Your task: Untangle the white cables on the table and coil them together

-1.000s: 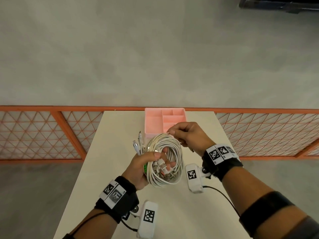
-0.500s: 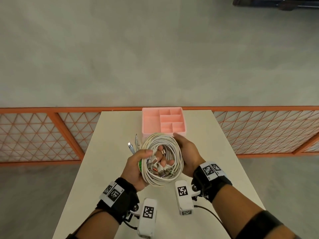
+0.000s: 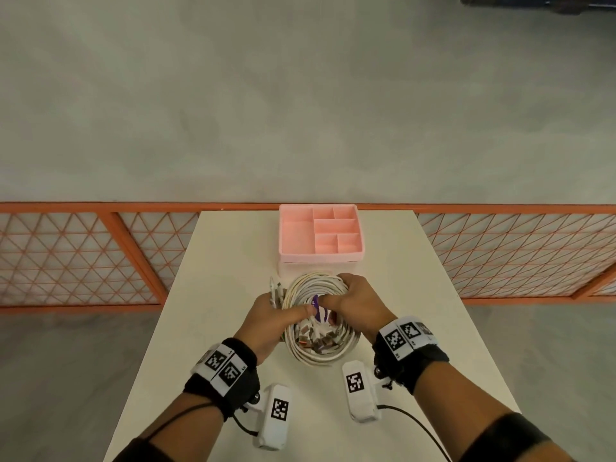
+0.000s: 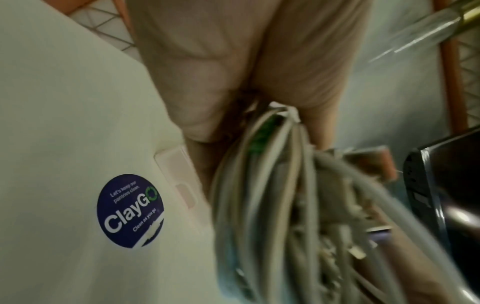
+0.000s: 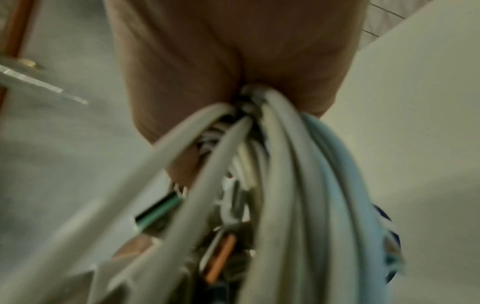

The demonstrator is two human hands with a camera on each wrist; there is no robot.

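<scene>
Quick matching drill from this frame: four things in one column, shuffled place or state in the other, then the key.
Things:
1. cable coil
2. pink tray
3. round blue sticker
4. loose plug ends

Place or state:
A. stuck flat on the table top
B. gripped on both sides, by the left hand and the right hand
C. sticking out past the left side of the coil
D. standing at the far edge of the table, nothing visible in it

Pairs: 1-B, 2-D, 3-A, 4-C
</scene>
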